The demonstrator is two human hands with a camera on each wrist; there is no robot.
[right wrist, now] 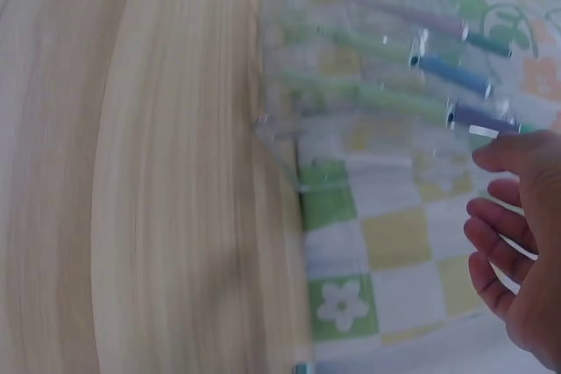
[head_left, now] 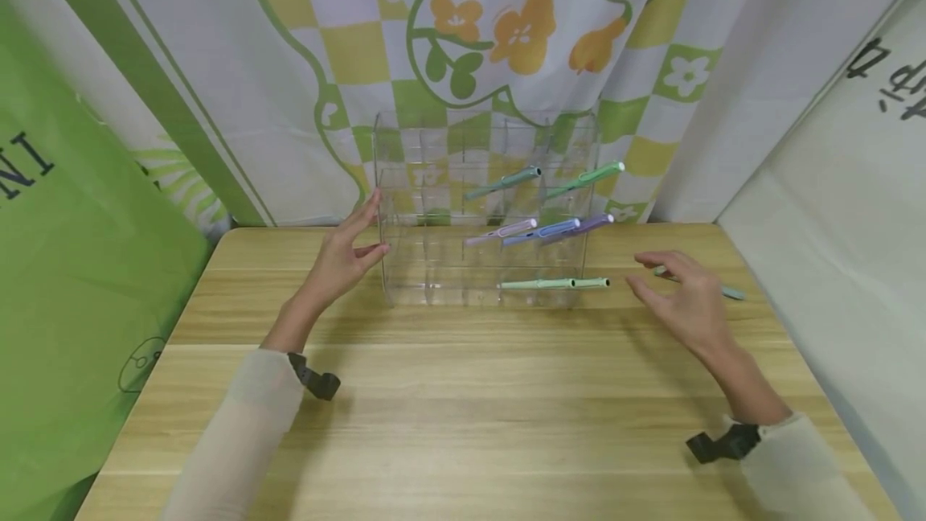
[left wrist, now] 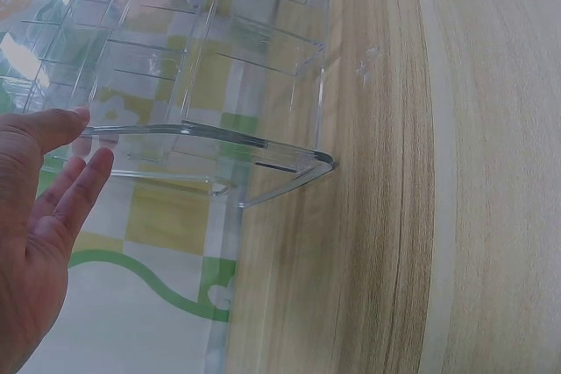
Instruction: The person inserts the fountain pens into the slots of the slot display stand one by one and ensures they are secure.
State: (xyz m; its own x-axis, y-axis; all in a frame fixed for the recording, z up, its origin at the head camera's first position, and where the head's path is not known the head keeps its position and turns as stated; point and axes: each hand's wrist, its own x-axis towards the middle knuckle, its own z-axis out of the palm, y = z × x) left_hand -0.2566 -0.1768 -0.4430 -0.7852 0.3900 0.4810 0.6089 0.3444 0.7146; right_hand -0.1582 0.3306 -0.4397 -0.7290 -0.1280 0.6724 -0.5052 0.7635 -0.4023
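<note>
A clear acrylic pen rack (head_left: pixel 444 268) with a grid of compartments stands on the table. My left hand (head_left: pixel 343 252) holds its left side, thumb at the front edge and fingers along the outer face; the left wrist view shows this hand (left wrist: pixel 39 225) at the side panel (left wrist: pixel 272 164). Pens stick out of the rack's right half: a dark teal pen (head_left: pixel 510 181), a bright green pen (head_left: pixel 596 174), lilac, blue and purple ones, and pale green pens (head_left: pixel 538 285) low down. My right hand (head_left: pixel 687 304), holding nothing, hovers over a teal pen (head_left: pixel 733 293), partly hiding it.
Behind the rack hangs a patterned curtain (head_left: pixel 347 55), close to the table's back edge. Green cloth (head_left: pixel 87 264) borders the left side and a white sheet (head_left: pixel 832 207) the right. The wooden table (head_left: pixel 506 408) extends in front of the rack.
</note>
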